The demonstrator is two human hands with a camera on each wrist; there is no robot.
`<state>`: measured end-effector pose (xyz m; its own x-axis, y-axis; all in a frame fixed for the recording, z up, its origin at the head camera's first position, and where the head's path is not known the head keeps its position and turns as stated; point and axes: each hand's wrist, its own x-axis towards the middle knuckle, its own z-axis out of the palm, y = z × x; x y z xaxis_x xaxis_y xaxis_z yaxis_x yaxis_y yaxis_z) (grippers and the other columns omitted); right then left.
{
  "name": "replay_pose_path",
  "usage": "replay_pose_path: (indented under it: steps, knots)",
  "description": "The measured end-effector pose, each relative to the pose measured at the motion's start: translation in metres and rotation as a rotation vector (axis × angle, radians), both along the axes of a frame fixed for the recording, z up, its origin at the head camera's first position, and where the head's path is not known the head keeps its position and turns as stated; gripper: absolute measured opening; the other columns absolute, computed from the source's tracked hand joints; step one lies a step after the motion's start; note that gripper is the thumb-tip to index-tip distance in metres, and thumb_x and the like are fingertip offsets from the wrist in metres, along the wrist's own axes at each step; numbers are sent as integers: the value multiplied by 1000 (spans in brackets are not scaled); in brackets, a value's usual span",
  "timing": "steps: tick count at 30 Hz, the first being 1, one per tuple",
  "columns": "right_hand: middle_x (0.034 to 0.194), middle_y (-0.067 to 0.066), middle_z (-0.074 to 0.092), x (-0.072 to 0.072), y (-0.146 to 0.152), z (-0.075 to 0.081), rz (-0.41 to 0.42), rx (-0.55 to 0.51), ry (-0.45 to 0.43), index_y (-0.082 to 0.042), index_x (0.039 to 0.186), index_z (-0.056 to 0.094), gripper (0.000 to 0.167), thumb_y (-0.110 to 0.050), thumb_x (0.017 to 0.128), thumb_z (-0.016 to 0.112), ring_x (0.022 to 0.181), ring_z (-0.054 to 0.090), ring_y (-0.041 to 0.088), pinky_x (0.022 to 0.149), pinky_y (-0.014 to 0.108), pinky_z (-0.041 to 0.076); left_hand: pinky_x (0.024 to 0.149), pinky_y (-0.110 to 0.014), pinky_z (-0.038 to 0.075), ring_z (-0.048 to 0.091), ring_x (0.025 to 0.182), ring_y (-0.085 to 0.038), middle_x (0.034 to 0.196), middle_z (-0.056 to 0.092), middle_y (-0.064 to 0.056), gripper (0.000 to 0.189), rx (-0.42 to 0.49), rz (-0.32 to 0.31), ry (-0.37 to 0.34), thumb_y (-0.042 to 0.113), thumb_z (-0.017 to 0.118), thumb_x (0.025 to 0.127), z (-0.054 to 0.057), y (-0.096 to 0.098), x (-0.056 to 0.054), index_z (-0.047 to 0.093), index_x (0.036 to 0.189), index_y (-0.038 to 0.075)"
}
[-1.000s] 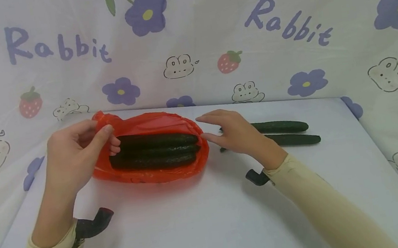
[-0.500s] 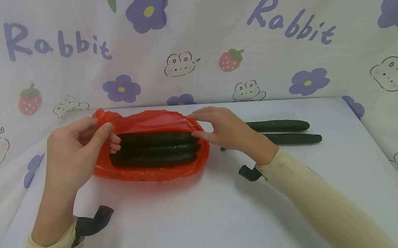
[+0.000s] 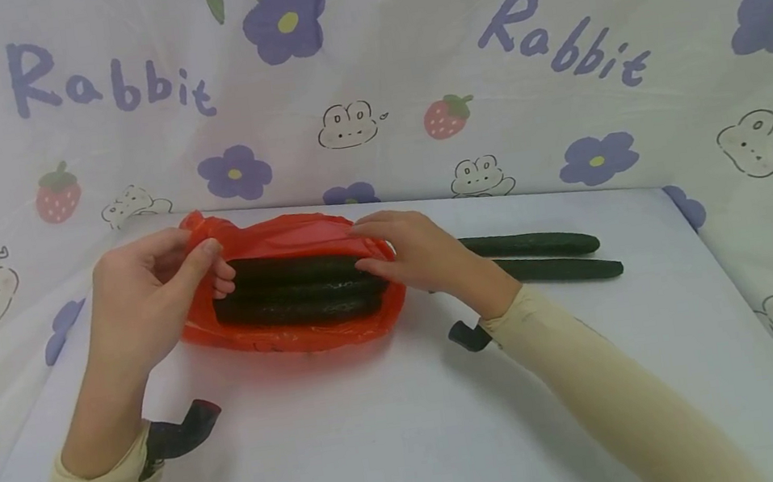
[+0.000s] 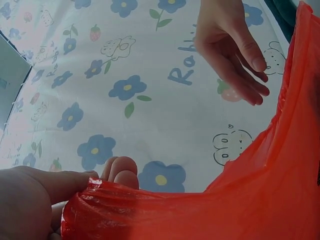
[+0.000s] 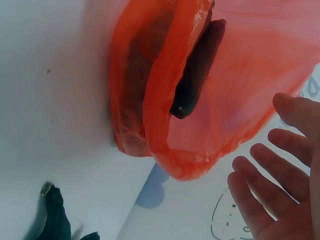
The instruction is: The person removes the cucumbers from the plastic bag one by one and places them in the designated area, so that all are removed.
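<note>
White cloth backdrop (image 3: 390,45) at the back, slightly wrinkly, printed with purple flowers, strawberries, doodle bunnies and "Rabbit" lettering, behind a smooth white tabletop (image 3: 354,441). Sitting left of centre on that, toward the far edge, is a red plastic bag (image 3: 304,341), thin, crinkly, kinda see-through, its mouth gaping into a rough oval and throwing a pinkish tint on the white. Three bagged cucumbers (image 3: 298,289) lie side by side in it, long, dark green, a bit bumpy and shiny. Going by a clock centred on the bag, the left hand (image 3: 146,305) is at 9, pinching a bunched-up bit of the plastic. Right hand (image 3: 425,252) is at 3, fingers loosely spread and holding nothing, over that end of the bag in the head view. Past it, also around 3, two loose cucumbers (image 3: 541,243) lie nearly parallel, slimmer-looking. Pale yellow sleeves (image 3: 596,384) come in from 4 and 8.
</note>
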<state>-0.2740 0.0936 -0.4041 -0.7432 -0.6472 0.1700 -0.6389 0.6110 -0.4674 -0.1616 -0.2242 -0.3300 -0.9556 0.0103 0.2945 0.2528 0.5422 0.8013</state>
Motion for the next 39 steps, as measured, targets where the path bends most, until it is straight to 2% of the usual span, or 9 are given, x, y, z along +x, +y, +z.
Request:
replay_pose_path:
  steps: [12, 20, 33, 39]
  knots:
    - [141, 9, 69, -4, -16, -5, 75, 4, -1, -10, 148, 68, 50, -23, 101, 81, 132, 62, 26, 110, 45, 54, 78, -12, 57, 74, 76, -8, 92, 76, -14, 23, -19, 0, 6, 21, 68, 110, 0, 2, 0, 77, 117, 1]
    - [142, 8, 69, -7, -25, -7, 83, 17, -6, -9, 148, 67, 51, -22, 101, 81, 134, 61, 26, 112, 45, 52, 78, -13, 57, 75, 76, -8, 92, 77, -15, 22, -12, -4, 10, 19, 68, 110, -1, 1, -1, 77, 117, 1]
    - [133, 3, 73, -13, -40, -21, 119, 10, -46, -13, 147, 67, 51, -22, 99, 82, 122, 65, 19, 108, 39, 55, 79, -13, 57, 75, 75, -8, 92, 77, -15, 22, -5, -4, -9, 19, 68, 110, -4, 1, 0, 77, 118, 1]
    - [131, 3, 73, -17, -48, -19, 98, 63, -70, -13, 145, 68, 48, -24, 101, 81, 122, 66, 21, 110, 37, 52, 78, -13, 58, 75, 75, -10, 88, 77, -11, 20, 3, -12, 26, 19, 70, 109, -2, 1, 0, 78, 113, 1]
